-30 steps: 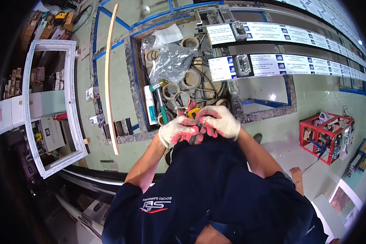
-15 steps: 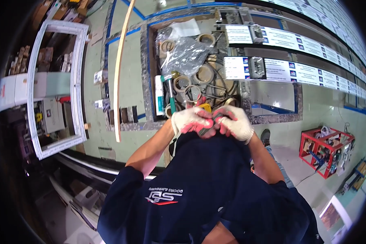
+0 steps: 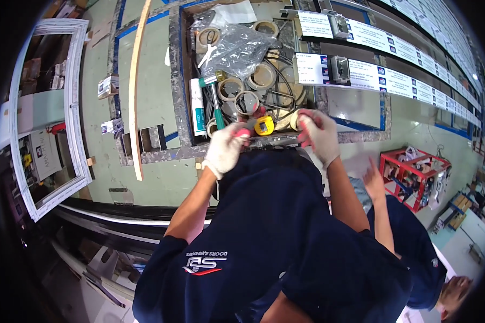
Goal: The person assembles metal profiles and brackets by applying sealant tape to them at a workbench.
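Head view: a cluttered tray (image 3: 275, 141) is set in the frame of a table (image 3: 176, 81), and over its near edge the left hand (image 3: 224, 149) and the right hand (image 3: 319, 135), both gloved, are held apart. The left fingers are curled inward, with little gap seen; whether anything is gripped cannot be made out. The right fingers are loosely bent at a pale tape roll (image 3: 295, 120), which is partly overlapped by them; whether it is held, or touched at all, cannot be told. Between the hands, inside the tray, a yellow tape measure (image 3: 264, 125) is seen, clear of the fingers. Near the left hand is laid a green-handled hammer (image 3: 217, 102), flanked by a white tube (image 3: 198, 107). Farther back, brown tape rolls (image 3: 271, 76) are spread around a crumpled clear plastic bag (image 3: 234, 48). To the right, white-wrapped profiles (image 3: 380, 75) are laid across the table. Beyond the right forearm, a co-worker's bare hand (image 3: 373, 180) is raised near a red metal crate (image 3: 421, 175).
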Tool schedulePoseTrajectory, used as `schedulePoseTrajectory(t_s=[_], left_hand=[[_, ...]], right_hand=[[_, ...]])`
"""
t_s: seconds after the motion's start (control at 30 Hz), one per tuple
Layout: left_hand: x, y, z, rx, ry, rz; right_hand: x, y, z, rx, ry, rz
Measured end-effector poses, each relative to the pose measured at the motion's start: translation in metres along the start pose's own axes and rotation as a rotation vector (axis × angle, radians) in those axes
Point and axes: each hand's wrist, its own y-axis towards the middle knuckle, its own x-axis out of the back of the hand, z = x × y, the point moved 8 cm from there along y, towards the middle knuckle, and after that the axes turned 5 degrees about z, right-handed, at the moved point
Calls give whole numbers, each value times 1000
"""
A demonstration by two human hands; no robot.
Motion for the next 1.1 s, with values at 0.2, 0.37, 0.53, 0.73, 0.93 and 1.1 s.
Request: schedulePoseTrajectory(t_s=[0.2,0.37,0.53,0.73,0.93,1.1], left_hand=[[84,-20,60,122,-284,-96],[113,-16,60,56,-391,-56],[124,-3,49,-14,-334,-5],[138,0,55,-75,-392,-27],[143,8,45,-130,-437,-132],[108,31,33,-109,-792,-11]], right_hand=[[53,14,-11,-2,-351,-270],[-26,27,5,149,-663,-72],[-128,71,-15,231,-1024,138],[-186,114,-54,95,-1311,113],[-144,81,-10,240,-888,-54],[-116,45,25,136,-507,364]])
